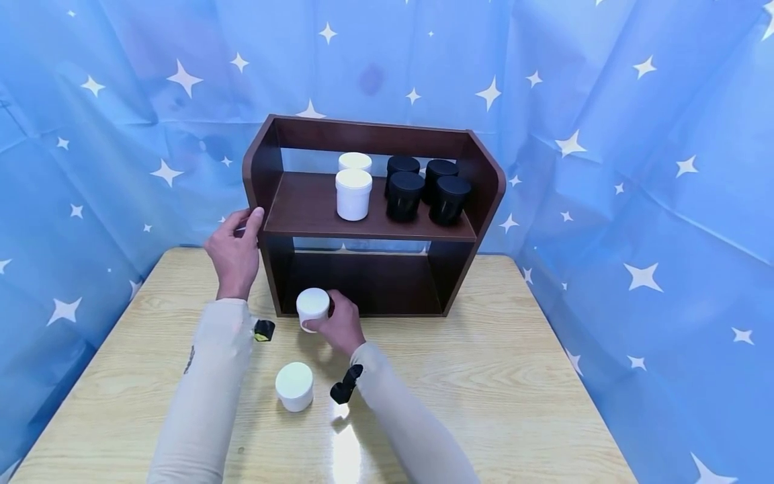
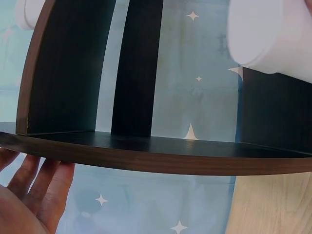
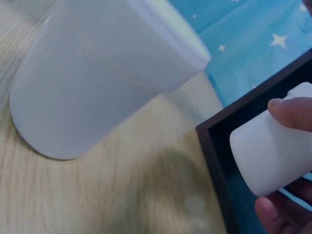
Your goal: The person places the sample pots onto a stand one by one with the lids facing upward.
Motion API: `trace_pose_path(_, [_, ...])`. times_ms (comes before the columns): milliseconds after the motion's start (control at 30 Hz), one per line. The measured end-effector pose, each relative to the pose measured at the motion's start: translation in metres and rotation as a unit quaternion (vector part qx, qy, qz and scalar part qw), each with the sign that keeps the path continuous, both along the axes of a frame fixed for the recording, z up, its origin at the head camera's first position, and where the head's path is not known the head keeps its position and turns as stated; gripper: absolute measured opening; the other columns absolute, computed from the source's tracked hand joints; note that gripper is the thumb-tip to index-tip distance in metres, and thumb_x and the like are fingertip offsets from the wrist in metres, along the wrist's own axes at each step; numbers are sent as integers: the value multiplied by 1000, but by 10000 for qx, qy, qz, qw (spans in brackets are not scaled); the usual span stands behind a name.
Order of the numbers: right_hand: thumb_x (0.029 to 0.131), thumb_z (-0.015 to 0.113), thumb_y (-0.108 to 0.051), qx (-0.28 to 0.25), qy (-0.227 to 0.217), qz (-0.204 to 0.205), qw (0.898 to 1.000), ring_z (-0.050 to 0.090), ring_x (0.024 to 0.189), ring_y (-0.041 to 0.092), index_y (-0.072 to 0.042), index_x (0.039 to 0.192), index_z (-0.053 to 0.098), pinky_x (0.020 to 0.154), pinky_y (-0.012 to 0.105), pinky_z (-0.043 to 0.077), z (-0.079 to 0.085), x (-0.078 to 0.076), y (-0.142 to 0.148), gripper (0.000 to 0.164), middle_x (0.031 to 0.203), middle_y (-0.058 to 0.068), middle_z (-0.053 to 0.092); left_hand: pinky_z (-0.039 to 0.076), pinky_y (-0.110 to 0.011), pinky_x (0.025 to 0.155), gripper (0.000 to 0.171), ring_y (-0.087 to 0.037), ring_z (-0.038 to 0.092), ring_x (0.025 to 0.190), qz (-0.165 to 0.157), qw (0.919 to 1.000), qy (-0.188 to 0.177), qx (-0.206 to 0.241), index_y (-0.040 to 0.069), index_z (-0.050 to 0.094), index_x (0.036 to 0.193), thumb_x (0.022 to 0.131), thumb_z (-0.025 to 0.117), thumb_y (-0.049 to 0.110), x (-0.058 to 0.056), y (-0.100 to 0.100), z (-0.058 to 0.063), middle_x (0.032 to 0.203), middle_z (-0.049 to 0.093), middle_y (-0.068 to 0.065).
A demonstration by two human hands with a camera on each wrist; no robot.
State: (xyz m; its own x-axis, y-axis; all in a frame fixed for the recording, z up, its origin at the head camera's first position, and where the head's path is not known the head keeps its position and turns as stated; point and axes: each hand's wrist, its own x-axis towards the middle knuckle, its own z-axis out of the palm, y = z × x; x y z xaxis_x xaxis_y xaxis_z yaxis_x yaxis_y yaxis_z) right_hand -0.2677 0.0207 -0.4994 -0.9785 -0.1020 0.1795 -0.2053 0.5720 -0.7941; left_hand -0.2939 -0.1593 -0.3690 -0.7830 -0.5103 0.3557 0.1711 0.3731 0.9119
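Observation:
My right hand [image 1: 343,324] grips a white lidded jar [image 1: 313,306] at the lower left front of the dark brown two-tier shelf [image 1: 363,238]. In the right wrist view, thumb and fingers hold that jar [image 3: 273,151] from opposite sides, and it overlaps the lower compartment. My left hand [image 1: 232,252] is at the shelf's left side panel. Its fingertips [image 2: 61,178] touch the panel's outer face in the left wrist view, the fingers fairly straight. A second white jar [image 1: 294,388] stands upright on the table, nearer me.
On the upper tier stand two white jars [image 1: 353,195], one behind the other, and several black jars [image 1: 405,197] to their right. The shelf rests toward the back of the wooden table [image 1: 514,376]. A blue star-patterned curtain [image 1: 635,202] hangs behind and beside it.

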Motion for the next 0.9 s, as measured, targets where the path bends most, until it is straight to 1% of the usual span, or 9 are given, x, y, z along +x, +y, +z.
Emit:
trace_pose_path(100, [71, 92, -25, 74, -91, 94, 9999, 67, 110, 23, -11, 124, 63, 96, 38, 55, 6, 1, 2, 62, 120, 7, 72, 51, -18, 79, 59, -19, 67, 104, -27, 10000, 66, 24, 23, 72, 125, 90, 57, 68, -1, 1, 0, 124, 73, -6])
trace_pose_path(267, [72, 91, -25, 67, -161, 332, 9993, 66, 109, 23, -12, 125, 62, 94, 35, 55, 18, 5, 8, 63, 121, 7, 71, 50, -15, 77, 58, -18, 67, 103, -44, 10000, 76, 19, 24, 72, 125, 90, 57, 67, 0, 1, 0, 123, 73, -6])
trace_pose_path(367, [72, 91, -26, 106, -82, 448, 9989, 66, 108, 22, -12, 125, 62, 93, 33, 54, 26, 8, 11, 62, 120, 6, 71, 50, -15, 77, 58, -18, 67, 103, -26, 10000, 73, 21, 22, 72, 125, 91, 57, 67, 0, 0, 1, 123, 73, -7])
trace_pose_path(467, [73, 90, -28, 158, -23, 530, 9985, 65, 109, 21, -13, 126, 61, 94, 33, 54, 33, 11, 15, 63, 122, 6, 70, 50, -15, 77, 58, -17, 66, 102, -13, 10000, 67, 24, 22, 72, 124, 90, 58, 67, 0, -1, 1, 123, 73, -6])
trace_pose_path(567, [73, 90, -28, 102, -18, 583, 9982, 64, 110, 23, -13, 127, 61, 93, 34, 53, 41, 14, 18, 63, 123, 7, 70, 50, -15, 77, 58, -17, 66, 101, -25, 10000, 56, 27, 23, 72, 125, 90, 58, 67, 0, -1, 2, 123, 73, -6])
trace_pose_path(700, [74, 89, -29, 96, 41, 633, 9979, 64, 107, 27, -13, 127, 61, 89, 31, 53, 49, 17, 19, 63, 122, 6, 70, 52, -16, 78, 58, -17, 67, 103, -51, 9999, 68, 57, 23, 72, 125, 90, 58, 67, -1, 0, 2, 124, 73, -6])
trace_pose_path(800, [74, 90, -30, 142, 124, 676, 9975, 65, 105, 23, -14, 127, 61, 87, 28, 53, 54, 19, 19, 62, 121, 4, 70, 51, -15, 78, 57, -18, 67, 102, -37, 9999, 81, 56, 23, 72, 125, 90, 58, 67, -1, 0, 2, 123, 73, -7])
trace_pose_path(900, [74, 90, -29, 122, 202, 739, 9970, 65, 104, 21, -14, 127, 61, 88, 29, 54, 61, 21, 18, 63, 121, 4, 70, 51, -14, 77, 57, -18, 67, 102, -6, 10000, 89, 31, 22, 73, 124, 91, 58, 66, 0, 1, 1, 122, 74, -7])
